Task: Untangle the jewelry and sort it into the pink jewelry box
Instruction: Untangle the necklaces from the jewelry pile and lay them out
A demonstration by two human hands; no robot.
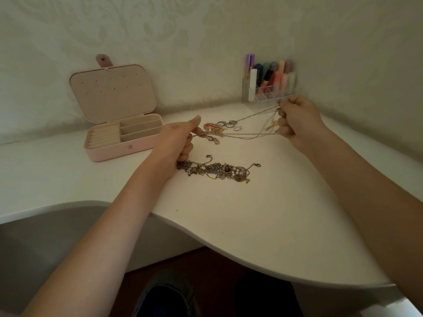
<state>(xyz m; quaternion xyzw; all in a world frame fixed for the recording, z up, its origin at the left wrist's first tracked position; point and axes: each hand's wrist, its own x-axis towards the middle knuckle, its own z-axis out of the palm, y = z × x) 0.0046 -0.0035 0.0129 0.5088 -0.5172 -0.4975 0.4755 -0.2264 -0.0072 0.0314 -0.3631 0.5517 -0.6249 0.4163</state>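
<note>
Head view looks down on a white desk (263, 213) with a curved front edge, set against a pale patterned wall. The left hand (176, 143) has its fingers (186, 146) curled, with the thumb and forefinger pinching one end of a set of thin chains (242, 134) above the desk. The right hand (297, 120) is lifted higher at the far right, its fingers (282, 129) curled tight round the other end of the same chains, so the strands run stretched between the two hands. A small gold pendant (272, 125) hangs on the strands just beside the right hand.

Below the stretched strands, a tangled heap of jewelry (219, 170) lies on the desk, touching the heel of the left hand; it holds dark chains, gold links, a few pearls and a dark stone. Behind the strands lie several loose rings (230, 124) and a small reddish piece (211, 126).

The pink jewelry box (119, 136) stands open on the desk to the left, well apart from the heap, its lid (112, 92) upright with small holes in the lining. Its ring rolls and divided compartments look bare, as far as the picture shows.

A clear organiser (270, 92) with lipsticks and tubes stands at the wall behind the right hand.
</note>
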